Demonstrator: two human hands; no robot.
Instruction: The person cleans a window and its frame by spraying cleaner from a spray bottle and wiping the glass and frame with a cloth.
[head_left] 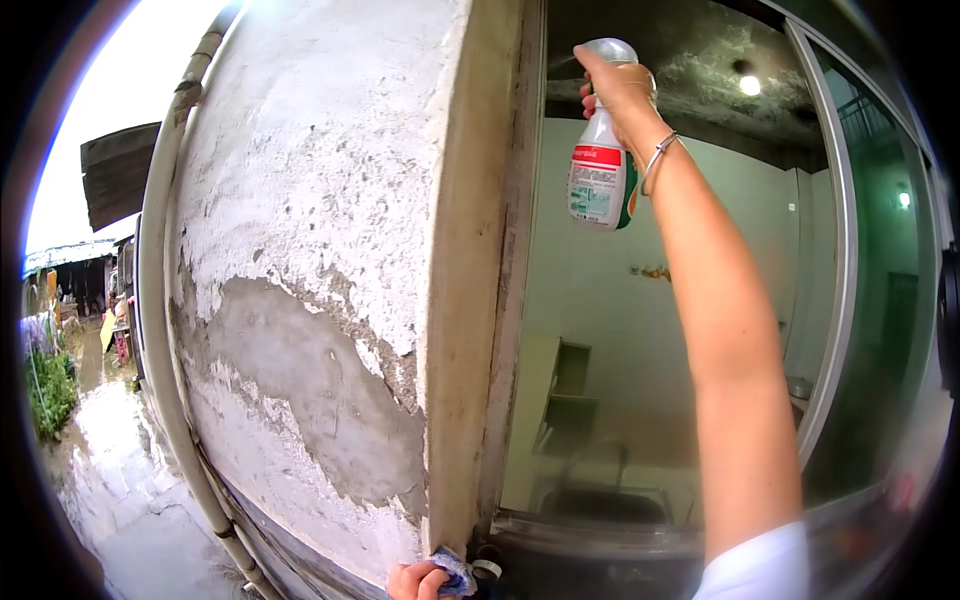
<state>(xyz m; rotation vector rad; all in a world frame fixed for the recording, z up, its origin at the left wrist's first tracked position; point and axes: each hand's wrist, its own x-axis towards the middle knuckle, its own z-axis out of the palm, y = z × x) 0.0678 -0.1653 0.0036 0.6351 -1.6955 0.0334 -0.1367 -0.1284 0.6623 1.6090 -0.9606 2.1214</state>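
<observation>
Raised high before the window, my right hand is closed round the neck of a spray bottle. The bottle is white with a red-and-white label and a green side, and it hangs nearly upright. Its spray head is mostly hidden by my fingers. At the bottom edge of the view, my left hand grips a bunched blue cloth by the wall's lower corner. Only the fingers of that hand show. The window lies behind the bottle, with a dim room seen through it.
A peeling plaster wall fills the left, with a vertical pipe along its edge. A metal window frame stands right of my arm. Beside the cloth is a small round whitish object. Wet ground lies at far left.
</observation>
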